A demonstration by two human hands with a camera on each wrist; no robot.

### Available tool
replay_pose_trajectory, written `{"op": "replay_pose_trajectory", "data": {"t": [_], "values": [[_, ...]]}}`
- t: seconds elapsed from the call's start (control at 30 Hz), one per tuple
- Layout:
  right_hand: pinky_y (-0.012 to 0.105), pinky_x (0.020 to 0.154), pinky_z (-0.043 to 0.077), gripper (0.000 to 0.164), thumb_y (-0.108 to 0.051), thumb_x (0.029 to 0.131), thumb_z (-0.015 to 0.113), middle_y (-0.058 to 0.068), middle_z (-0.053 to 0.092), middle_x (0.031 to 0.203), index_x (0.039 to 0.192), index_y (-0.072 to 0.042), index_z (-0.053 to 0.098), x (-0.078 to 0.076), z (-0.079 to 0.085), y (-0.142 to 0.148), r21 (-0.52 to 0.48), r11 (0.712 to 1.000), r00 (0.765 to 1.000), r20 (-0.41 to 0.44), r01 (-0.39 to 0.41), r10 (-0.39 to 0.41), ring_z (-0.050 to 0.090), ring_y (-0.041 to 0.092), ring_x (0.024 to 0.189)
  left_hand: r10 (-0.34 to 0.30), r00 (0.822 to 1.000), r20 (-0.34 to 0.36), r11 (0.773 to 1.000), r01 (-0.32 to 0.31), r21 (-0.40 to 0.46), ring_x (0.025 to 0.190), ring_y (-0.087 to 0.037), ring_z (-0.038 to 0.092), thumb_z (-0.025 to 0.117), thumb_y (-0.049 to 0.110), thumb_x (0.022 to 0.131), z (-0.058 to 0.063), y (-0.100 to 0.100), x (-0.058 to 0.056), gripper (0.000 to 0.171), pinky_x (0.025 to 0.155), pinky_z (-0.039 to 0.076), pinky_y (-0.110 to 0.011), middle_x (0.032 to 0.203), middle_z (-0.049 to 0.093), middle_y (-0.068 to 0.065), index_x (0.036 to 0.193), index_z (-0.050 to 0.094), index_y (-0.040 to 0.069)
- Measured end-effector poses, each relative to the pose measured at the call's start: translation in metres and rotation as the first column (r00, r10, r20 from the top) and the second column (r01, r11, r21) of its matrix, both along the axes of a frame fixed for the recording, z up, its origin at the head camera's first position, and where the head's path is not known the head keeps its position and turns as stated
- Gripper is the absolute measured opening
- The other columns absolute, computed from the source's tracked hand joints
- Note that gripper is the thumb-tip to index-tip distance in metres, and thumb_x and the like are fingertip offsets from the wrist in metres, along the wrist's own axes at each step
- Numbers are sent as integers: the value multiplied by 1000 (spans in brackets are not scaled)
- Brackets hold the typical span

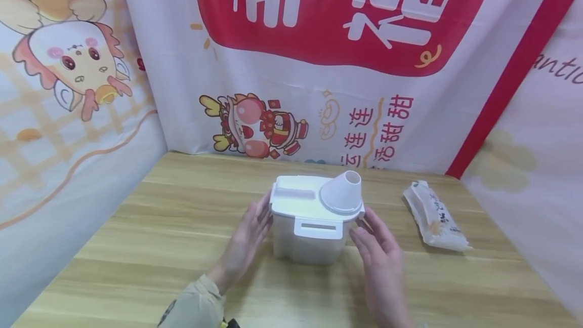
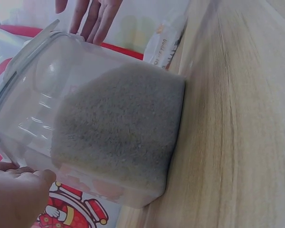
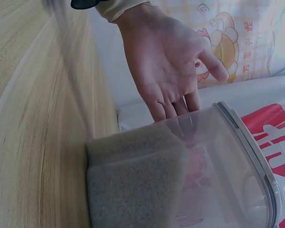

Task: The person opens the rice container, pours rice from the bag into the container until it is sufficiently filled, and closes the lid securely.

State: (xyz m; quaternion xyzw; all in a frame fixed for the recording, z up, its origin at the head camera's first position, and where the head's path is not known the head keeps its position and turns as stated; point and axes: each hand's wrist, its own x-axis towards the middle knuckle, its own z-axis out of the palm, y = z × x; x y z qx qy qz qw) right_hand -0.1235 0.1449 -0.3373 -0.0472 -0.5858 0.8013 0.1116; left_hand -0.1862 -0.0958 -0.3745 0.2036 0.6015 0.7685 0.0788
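A clear storage container (image 1: pixel 309 244) stands upright on the table, partly filled with pale grains (image 2: pixel 118 123) that look like rice. Its white lid (image 1: pixel 296 201) carries a cone-shaped spout (image 1: pixel 342 194) at the right and a slotted latch hangs over the front. My left hand (image 1: pixel 246 239) touches the container's left side with extended fingers; the palm shows in the right wrist view. On the opposite side is my right hand (image 1: pixel 380 257), its fingers loosely bent at the wall just under the lid's edge. In the left wrist view those right fingers (image 2: pixel 92 21) reach the lid's rim.
A white printed plastic packet (image 1: pixel 437 219) lies on the wooden table (image 1: pixel 182 206), right of the container. Printed cloth (image 1: pixel 173 39) hangs behind the table and along both sides.
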Motion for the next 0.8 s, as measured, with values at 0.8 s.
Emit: {"op": "replay_pose_trajectory", "data": {"t": [0.8], "values": [[36, 119, 14, 69, -22, 103, 53, 1, 15, 161, 158, -15, 12, -7, -6, -32, 153, 984, 993, -94, 89, -75, 15, 13, 145, 38, 999, 19, 999, -38, 7, 146, -10, 7, 9, 61, 101, 7, 15, 6, 73, 119, 5, -37, 162, 5, 10, 158, 4, 16]]}}
